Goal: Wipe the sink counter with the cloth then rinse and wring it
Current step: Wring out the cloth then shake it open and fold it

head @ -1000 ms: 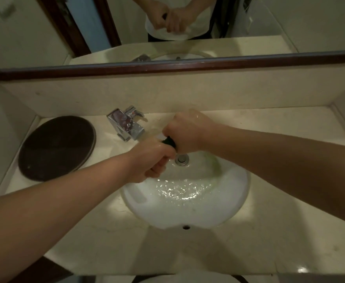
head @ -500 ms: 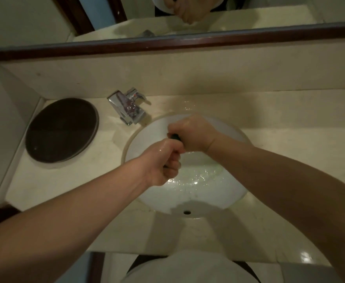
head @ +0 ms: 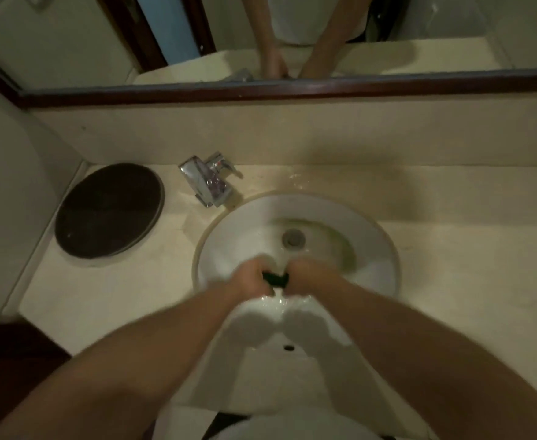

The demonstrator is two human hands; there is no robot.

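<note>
A dark cloth (head: 276, 278), twisted into a short roll, shows only between my two fists; the rest is hidden inside them. My left hand (head: 252, 278) grips its left end and my right hand (head: 305, 277) grips its right end, both low over the white sink basin (head: 378, 249). Water glistens in the basin just below my hands. The drain (head: 293, 238) lies beyond them. The beige counter (head: 470, 258) around the sink shows wet patches behind the basin.
A chrome faucet (head: 208, 182) stands at the basin's back left, no water visibly running. A dark round lid (head: 108, 211) lies on the counter's left end. A backsplash and a framed mirror (head: 292, 90) rise behind; a wall closes the left side.
My hands have come down and toward me into the basin, from beside the faucet to the sink's middle. They now sit side by side with the cloth stretched between them. The view tilted downward.
</note>
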